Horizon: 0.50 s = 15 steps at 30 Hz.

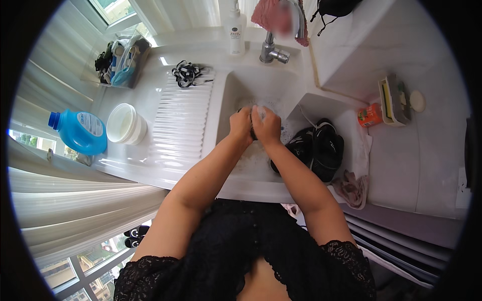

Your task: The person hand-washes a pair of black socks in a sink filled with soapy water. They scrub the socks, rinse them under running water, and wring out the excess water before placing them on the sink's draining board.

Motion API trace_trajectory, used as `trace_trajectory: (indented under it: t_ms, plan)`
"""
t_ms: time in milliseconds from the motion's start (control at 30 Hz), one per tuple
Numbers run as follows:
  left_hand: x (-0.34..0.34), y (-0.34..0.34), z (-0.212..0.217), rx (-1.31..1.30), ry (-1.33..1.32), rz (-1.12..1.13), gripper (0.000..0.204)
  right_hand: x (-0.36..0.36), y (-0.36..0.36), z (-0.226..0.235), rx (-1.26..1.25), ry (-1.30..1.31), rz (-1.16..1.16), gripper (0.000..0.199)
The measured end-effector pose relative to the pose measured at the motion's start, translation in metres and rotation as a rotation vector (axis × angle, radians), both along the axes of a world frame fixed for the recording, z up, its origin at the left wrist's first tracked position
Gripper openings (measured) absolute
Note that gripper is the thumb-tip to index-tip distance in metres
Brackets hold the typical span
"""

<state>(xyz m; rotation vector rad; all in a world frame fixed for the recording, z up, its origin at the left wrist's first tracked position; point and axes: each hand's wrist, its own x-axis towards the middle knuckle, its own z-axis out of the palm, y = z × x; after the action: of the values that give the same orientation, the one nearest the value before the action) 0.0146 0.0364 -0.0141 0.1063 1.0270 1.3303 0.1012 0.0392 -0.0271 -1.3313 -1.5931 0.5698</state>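
At the far left of the bench (150, 165) one blue detergent jug (80, 131) with a pale label is laid beside one white tub (125, 124); one white pump bottle (235, 30) is stood behind. Over the sink (236, 90), a dark soapy cloth (253, 131) is clasped between left hand (241, 124) and right hand (266, 125), each grip closed on it. One orange can (370, 115) is seen at right

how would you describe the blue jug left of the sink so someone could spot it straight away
Start at the white sink basin and cross the ribbed white washboard to the person's left. Past the round white tub, at the counter's edge by the curtain, lies the blue plastic jug. It alone is bright blue, on its side, with a darker blue cap.
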Motion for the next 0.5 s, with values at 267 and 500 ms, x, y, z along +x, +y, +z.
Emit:
trace_trajectory:
  t_ms: [267,500]
  plan:
    - [-0.015,0.017,-0.033,0.076,0.913,-0.287,0.037,0.014,0.016,-0.032,-0.432,0.095,0.101,0.05]
    - [-0.048,0.035,-0.005,0.057,0.88,-0.34,0.073,0.026,0.021,-0.094,-1.031,-0.683,0.207,0.089]
